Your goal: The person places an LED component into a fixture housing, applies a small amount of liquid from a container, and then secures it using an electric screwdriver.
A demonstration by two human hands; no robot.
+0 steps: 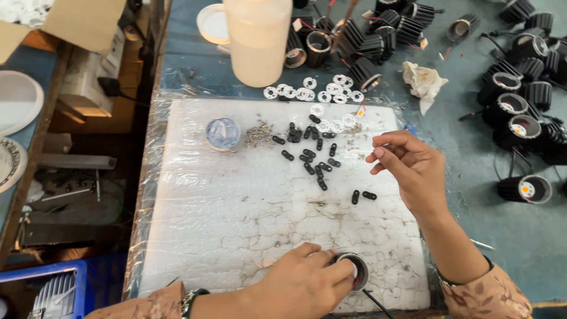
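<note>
My left hand (301, 283) grips a round black lamp housing (353, 270) with a light inner ring, resting on the white foam board (236, 212) near its front edge. My right hand (410, 165) hovers above the board's right side, fingers curled and pinched together; whether something tiny sits between them is not visible. Several small black oblong clips (313, 156) lie scattered just left of that hand, two of them (362, 195) closest to it. White ring-shaped parts (313, 93) lie along the board's far edge. A small pile of screws (258, 133) lies beside a clear round lens (222, 132).
A tall translucent bottle (257, 38) stands behind the board. Many black finned lamp housings (520, 112) crowd the blue-grey table at the right and back. A crumpled tissue (424, 81) lies near them. A blue crate (53, 289) sits low at the left.
</note>
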